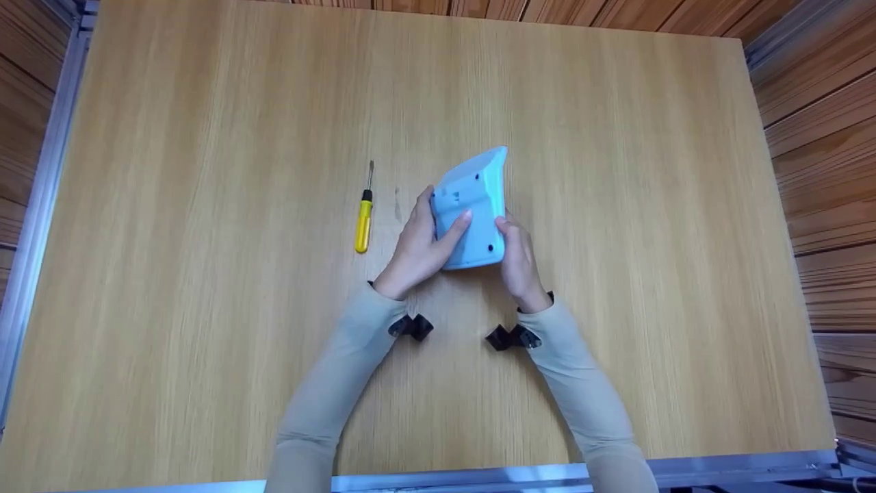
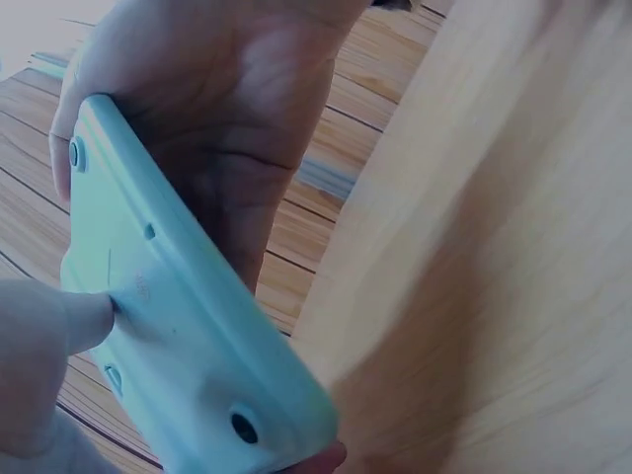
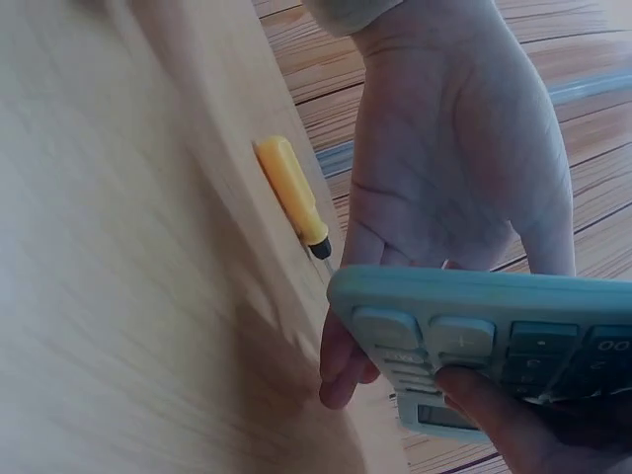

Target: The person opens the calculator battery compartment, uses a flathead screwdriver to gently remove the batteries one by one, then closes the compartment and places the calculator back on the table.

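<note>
A light-blue calculator [image 1: 483, 222] is tilted up above the table, its back with dark screw holes facing the head camera. My left hand [image 1: 419, 246] grips its left side, thumb laid across the back and fingers round the far side. On the opposite edge, my right hand [image 1: 518, 263] holds it with the thumb at the rim. The right wrist view shows the calculator's keys [image 3: 464, 338] and part of the display, with a right-hand finger [image 3: 504, 420] against the key side. In the left wrist view, my left thumb [image 2: 84, 321] presses the back cover.
Left of the hands, a screwdriver [image 1: 364, 222] with a yellow and black handle lies on the wooden table [image 1: 205, 239], tip pointing away. Metal rails [image 1: 41, 198] run along the table's sides, and wood-plank surfaces [image 1: 828, 171] surround it.
</note>
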A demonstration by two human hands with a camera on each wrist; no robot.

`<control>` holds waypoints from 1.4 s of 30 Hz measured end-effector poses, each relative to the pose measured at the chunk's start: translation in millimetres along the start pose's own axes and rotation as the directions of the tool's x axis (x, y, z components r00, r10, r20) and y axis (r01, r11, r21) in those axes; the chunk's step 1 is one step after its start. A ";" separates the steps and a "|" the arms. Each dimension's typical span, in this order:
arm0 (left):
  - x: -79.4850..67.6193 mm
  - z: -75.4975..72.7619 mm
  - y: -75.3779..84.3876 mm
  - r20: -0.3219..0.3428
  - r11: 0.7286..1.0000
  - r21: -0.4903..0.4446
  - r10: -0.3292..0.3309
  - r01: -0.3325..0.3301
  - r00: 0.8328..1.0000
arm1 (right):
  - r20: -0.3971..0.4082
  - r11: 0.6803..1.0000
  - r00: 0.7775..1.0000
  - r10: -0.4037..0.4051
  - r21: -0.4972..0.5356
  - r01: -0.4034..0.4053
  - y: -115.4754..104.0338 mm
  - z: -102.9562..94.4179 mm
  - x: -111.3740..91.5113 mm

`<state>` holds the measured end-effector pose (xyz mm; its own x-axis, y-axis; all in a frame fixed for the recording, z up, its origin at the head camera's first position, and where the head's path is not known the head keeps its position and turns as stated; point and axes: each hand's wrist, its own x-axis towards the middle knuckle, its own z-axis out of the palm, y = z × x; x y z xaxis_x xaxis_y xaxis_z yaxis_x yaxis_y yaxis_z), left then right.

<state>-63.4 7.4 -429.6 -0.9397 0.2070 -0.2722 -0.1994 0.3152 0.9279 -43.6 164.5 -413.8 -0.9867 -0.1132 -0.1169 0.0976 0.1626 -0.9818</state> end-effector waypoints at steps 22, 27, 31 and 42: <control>1.6 -15.4 -5.3 -0.166 0.996 0.068 0.072 -0.061 0.984 | -0.127 1.000 0.992 -0.004 0.008 0.005 2.5 -10.5 7.3; 0.7 -16.9 -5.7 -0.213 0.991 0.077 0.121 -0.107 0.970 | -0.182 0.999 0.983 -0.002 -0.039 -0.006 7.0 -14.1 9.8; 0.1 -17.3 -5.3 -0.229 0.988 0.101 0.139 -0.118 0.963 | -0.215 0.995 0.977 -0.005 -0.096 -0.016 10.4 -16.8 10.4; -0.2 -13.9 -4.6 -0.264 0.980 0.156 0.163 -0.125 0.951 | -0.248 0.984 0.968 0.042 -0.156 -0.082 15.6 -22.5 10.8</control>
<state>-66.2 -6.9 -430.3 -0.9992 0.0039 -0.0399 -0.0344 0.4278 0.9032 -55.6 187.8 -427.1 -0.9832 0.1405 -0.1168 0.1570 0.3227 -0.9334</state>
